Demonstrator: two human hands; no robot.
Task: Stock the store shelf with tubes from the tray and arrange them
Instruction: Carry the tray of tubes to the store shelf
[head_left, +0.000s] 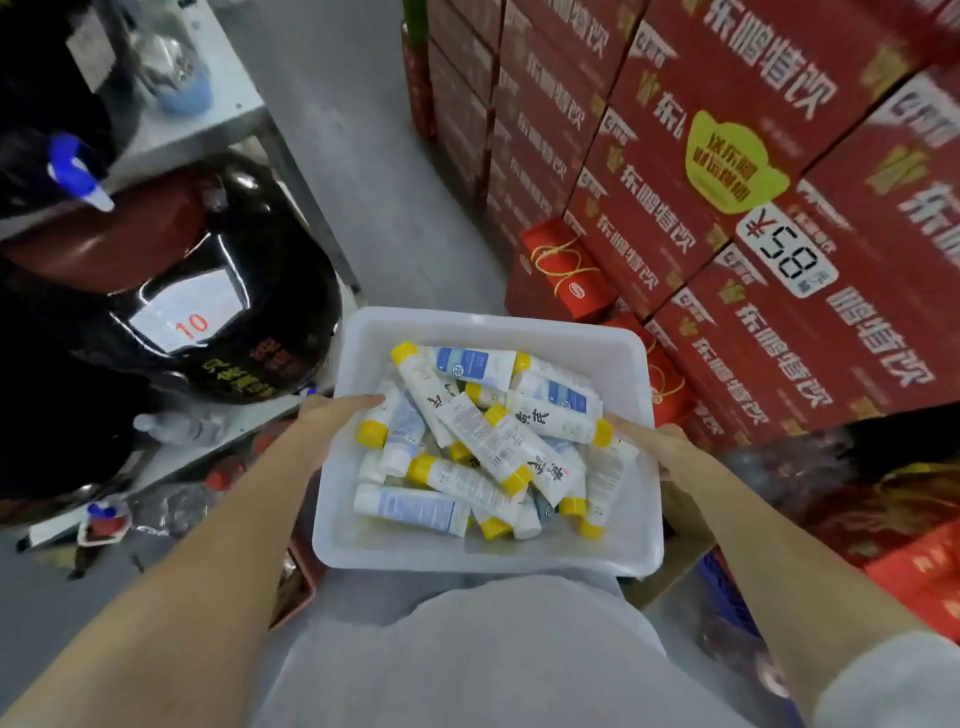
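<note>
Here the left hand (332, 410) and right hand (660, 448) each grip a side rim of the tray (467, 321) between them, whose loose heap of tubes (488, 441) looks light, slick and squashy, best pinched around the middle.

1 tray (519, 322), roughly 20 tubes (483, 434)

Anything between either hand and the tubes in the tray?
Nothing visible. The tray is open-topped and the tubes lie loose in an uncovered heap. Both hands are busy, though: the left hand grips the left rim and the right hand grips the right rim, thumbs reaching in beside the tubes.
</note>
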